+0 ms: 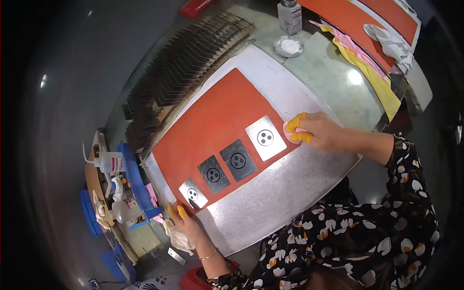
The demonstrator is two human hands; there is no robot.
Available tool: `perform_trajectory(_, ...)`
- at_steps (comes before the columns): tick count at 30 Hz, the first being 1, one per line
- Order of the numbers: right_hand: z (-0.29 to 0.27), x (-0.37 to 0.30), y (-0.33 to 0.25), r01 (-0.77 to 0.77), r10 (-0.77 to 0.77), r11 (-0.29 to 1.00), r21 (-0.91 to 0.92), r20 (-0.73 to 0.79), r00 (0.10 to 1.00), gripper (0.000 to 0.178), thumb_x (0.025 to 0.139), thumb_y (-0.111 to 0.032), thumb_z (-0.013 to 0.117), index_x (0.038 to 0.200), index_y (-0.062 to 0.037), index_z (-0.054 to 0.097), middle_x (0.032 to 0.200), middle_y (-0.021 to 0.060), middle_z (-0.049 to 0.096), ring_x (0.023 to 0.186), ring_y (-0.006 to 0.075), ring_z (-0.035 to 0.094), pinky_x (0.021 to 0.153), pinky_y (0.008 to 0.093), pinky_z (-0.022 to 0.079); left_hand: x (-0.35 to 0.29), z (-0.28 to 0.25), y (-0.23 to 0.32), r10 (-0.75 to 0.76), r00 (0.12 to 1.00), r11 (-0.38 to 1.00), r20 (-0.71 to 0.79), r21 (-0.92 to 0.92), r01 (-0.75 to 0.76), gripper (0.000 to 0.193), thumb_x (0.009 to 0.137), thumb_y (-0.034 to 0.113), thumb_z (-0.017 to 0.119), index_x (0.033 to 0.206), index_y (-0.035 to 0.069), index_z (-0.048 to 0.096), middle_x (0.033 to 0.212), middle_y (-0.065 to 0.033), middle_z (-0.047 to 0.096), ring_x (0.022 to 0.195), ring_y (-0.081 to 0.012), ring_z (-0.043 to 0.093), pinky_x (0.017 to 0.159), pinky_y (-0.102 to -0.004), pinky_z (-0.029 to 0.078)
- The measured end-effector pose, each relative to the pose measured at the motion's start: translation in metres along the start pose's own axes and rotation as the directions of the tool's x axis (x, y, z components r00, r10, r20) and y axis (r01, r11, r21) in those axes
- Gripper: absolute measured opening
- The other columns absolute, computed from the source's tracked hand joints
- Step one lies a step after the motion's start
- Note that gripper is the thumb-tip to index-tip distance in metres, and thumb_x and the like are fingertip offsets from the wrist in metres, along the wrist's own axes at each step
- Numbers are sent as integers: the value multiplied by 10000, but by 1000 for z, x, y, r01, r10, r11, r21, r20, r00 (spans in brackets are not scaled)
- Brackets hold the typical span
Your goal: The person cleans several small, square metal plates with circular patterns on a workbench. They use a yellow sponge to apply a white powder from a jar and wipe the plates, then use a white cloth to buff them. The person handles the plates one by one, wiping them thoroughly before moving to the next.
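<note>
Several flat rectangular metal plates lie in a slanting row on an orange mat (212, 113), each bearing a black ring with three dots. My right hand (321, 130), with yellow covers on its fingertips, is closed on a pink pad (289, 136) beside the bright right-hand plate (266, 138). My left hand (187, 226) also wears yellow fingertip covers. Its fingers are apart at the mat's lower left corner, just below the small bright plate (193, 193). Between these two lie two darker plates, one left (213, 186) and one right (238, 171).
A rack of upright thin metal plates (183, 67) stands along the far left. Behind the mat are a dish of white powder (290, 46) and a bottle (290, 19). Pink and yellow cloths (362, 60) lie far right. A blue tray (133, 174) with bottles is at left.
</note>
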State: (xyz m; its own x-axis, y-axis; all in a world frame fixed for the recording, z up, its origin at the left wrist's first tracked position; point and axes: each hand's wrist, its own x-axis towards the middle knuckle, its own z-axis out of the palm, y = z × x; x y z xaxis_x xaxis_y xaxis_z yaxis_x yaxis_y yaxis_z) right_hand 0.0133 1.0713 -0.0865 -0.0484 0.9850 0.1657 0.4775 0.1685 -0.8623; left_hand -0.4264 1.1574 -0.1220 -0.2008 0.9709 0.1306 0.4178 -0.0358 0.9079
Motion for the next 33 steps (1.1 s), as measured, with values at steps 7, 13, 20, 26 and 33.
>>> perform_trajectory(7,7,9,3,42,13,941,-335,159,987,241,853,-253,582,866,-17,537,774,161,601,704,331,601,638,426,437,1,6,-10,51,999,990,-10,134,-49,392,932,104,478,1288,-35,394,1130,-104,491,982,-167,479,886,-274,394)
perform_trajectory(13,26,15,-3,121,-20,855,-504,201,979,85,789,-97,567,815,-18,548,729,154,595,670,316,605,590,418,446,0,3,-10,73,997,991,0,113,-73,353,928,69,463,1269,-14,421,1165,-76,445,953,-124,472,786,-221,426)
perform_trajectory(20,54,34,-8,249,-56,832,-496,371,927,68,731,-70,577,773,-21,557,752,132,614,678,298,613,595,423,447,-3,5,-3,154,988,956,35,248,-157,335,923,73,475,1241,-25,435,1140,-79,434,964,-138,466,782,-230,430)
perform_trajectory(26,57,33,-4,210,-56,834,-510,301,952,101,719,-90,602,796,-35,570,744,131,617,704,293,619,601,412,451,-3,16,-3,92,996,989,6,112,-92,333,896,55,501,1210,-46,458,1111,-104,434,960,-193,476,841,-293,421)
perform_trajectory(33,60,41,-18,215,-61,846,-488,311,948,101,687,-66,613,776,-34,576,726,126,622,670,296,628,559,414,458,-1,12,2,107,994,980,7,166,-107,324,912,53,472,1218,-49,441,1108,-96,431,965,-170,471,807,-274,437)
